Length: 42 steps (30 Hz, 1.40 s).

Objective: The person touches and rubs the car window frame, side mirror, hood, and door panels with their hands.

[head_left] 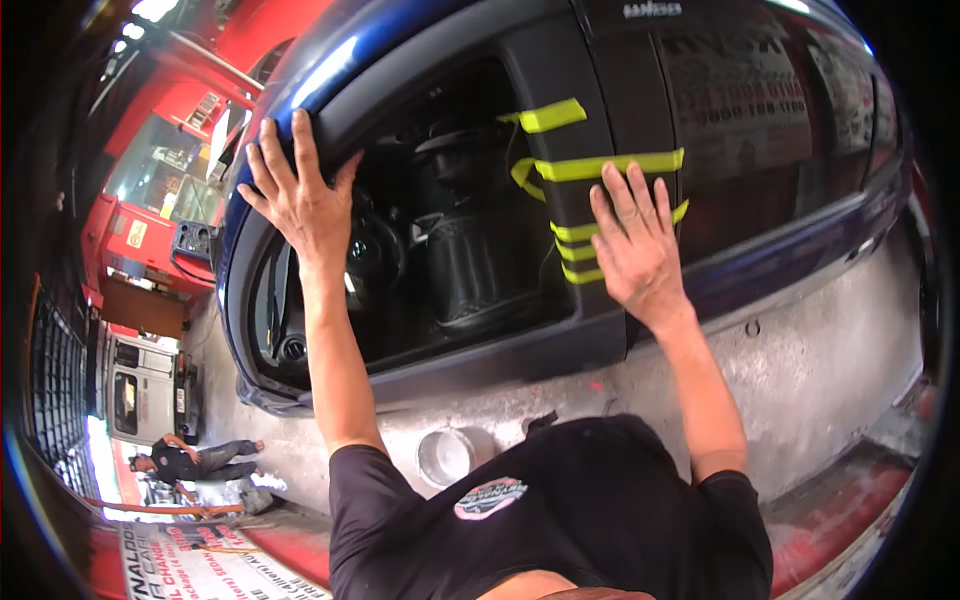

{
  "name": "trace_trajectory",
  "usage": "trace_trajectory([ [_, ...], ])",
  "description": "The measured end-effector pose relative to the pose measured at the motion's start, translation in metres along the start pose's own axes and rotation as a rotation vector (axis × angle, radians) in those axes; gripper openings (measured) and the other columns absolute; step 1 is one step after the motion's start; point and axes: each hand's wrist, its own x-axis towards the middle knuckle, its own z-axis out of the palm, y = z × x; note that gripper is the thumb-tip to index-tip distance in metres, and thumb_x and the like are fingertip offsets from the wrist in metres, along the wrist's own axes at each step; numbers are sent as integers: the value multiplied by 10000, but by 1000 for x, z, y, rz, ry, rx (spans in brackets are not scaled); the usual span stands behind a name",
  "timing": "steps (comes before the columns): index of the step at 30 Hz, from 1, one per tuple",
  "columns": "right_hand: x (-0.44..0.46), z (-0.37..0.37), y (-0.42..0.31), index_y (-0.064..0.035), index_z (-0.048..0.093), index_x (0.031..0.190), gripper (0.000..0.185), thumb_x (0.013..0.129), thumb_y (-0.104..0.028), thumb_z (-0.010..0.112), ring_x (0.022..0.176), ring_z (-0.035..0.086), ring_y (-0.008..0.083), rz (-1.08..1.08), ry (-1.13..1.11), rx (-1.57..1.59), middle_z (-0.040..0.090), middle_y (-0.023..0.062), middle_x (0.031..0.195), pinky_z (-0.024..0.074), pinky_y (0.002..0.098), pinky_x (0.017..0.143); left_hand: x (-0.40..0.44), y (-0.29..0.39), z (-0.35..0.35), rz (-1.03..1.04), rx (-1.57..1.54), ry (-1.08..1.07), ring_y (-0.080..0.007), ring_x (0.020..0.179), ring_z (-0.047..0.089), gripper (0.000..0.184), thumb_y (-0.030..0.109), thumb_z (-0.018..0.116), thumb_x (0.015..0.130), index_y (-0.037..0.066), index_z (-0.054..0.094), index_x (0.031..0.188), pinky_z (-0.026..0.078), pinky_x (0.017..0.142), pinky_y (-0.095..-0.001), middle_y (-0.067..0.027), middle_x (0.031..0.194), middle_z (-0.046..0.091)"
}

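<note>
A dark blue car (420, 50) stands in front of me, seen side-on. My left hand (305, 205) is spread open at the front edge of its side window frame, fingertips on the dark pillar near the windshield. My right hand (640, 255) lies flat with its fingers stretched over the dark door pillar (570, 65). Under and beside its fingertips run bright yellow tape strips (610, 165). Another yellow strip (553, 116) sits higher, and shorter yellow strips (580, 252) sit lower, partly behind my right hand. Some tape ends hang loose toward the front window opening (470, 230).
A white bucket (446, 456) stands on the concrete floor (800, 370) close to my body. A side mirror (193, 242) juts out at the car's front. Further left, a person (190, 460) in dark clothes is near a white van (140, 390). A printed banner (170, 560) is at lower left.
</note>
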Motion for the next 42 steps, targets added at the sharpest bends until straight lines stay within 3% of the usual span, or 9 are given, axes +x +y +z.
trace_trajectory([
  [4, -40, -7, 12, 40, 706, 1209, 342, 887, -58, 646, 1457, 441, 399, 67, 92, -25, 538, 165, 1512, 361, 534, 1182, 0, 2, 1, 37, 53, 17, -423, 1445, 409, 889, 529, 797, 839, 242, 418, 1590, 315, 1098, -697, -152, 1581, 440],
  [10, -142, 6, 25, 28, 722, 1183, 309, 893, 61, 620, 1103, 657, 336, 460, 201, 173, 660, 181, 1255, 544, 397, 924, -5, -2, 8, 91, 69, 50, -431, 1420, 434, 890, 641, 725, 857, 229, 419, 1585, 344, 1090, -647, -169, 1564, 454],
  [17, -229, 26, 7, -38, 690, 1282, 333, 978, 25, 569, 945, 700, 281, 799, -8, 393, 688, 123, 1162, 560, 356, 846, -6, -7, 13, 149, 39, 69, -425, 1403, 446, 908, 654, 740, 843, 222, 426, 1577, 353, 1089, -622, -202, 1523, 481],
  [26, -320, 63, -1, -29, 633, 1342, 416, 954, 72, 521, 1091, 716, 343, 935, -61, 536, 736, 189, 1147, 562, 402, 944, -6, -20, 25, 232, 112, 148, -433, 1300, 521, 947, 701, 760, 789, 190, 479, 1535, 396, 1033, -605, -208, 1425, 552],
  [31, -398, 92, 16, -37, 514, 1496, 552, 953, -91, 596, 1209, 680, 363, 1148, -595, 497, 665, 258, 1335, 529, 406, 1008, -5, -21, 25, 271, 106, 161, -434, 1260, 539, 944, 721, 739, 793, 181, 482, 1524, 408, 1009, -597, -222, 1398, 561],
  [34, -436, 126, 2, -13, 368, 1587, 716, 933, -141, 629, 1236, 660, 376, 1134, -689, 595, 551, 280, 1482, 496, 403, 1066, -5, -20, 26, 256, 87, 169, -424, 1272, 539, 944, 742, 738, 787, 183, 494, 1507, 403, 1019, -598, -218, 1388, 566],
  [35, -438, 137, -4, 28, 209, 1628, 840, 932, -151, 644, 1360, 568, 364, 1041, -698, 648, 372, 282, 1622, 460, 384, 1116, -4, -20, 27, 250, 109, 167, -426, 1269, 540, 945, 736, 740, 788, 174, 494, 1508, 406, 1021, -600, -219, 1386, 566],
  [36, -438, 152, -9, 44, 141, 1631, 947, 916, -254, 686, 1573, 237, 347, 1130, -693, 907, 231, 276, 1680, 230, 379, 1276, -4, -21, 27, 256, 120, 165, -428, 1269, 540, 944, 732, 738, 793, 170, 490, 1510, 407, 1020, -600, -221, 1385, 566],
  [42, -370, 142, -36, 85, -111, 1597, 1087, 943, -256, 688, 1558, 246, 398, 1164, -805, 858, 171, 330, 1671, 265, 397, 1259, -6, -12, 20, 265, 121, 145, -437, 1290, 525, 938, 716, 718, 825, 167, 447, 1536, 405, 1027, -607, -216, 1401, 539],
])
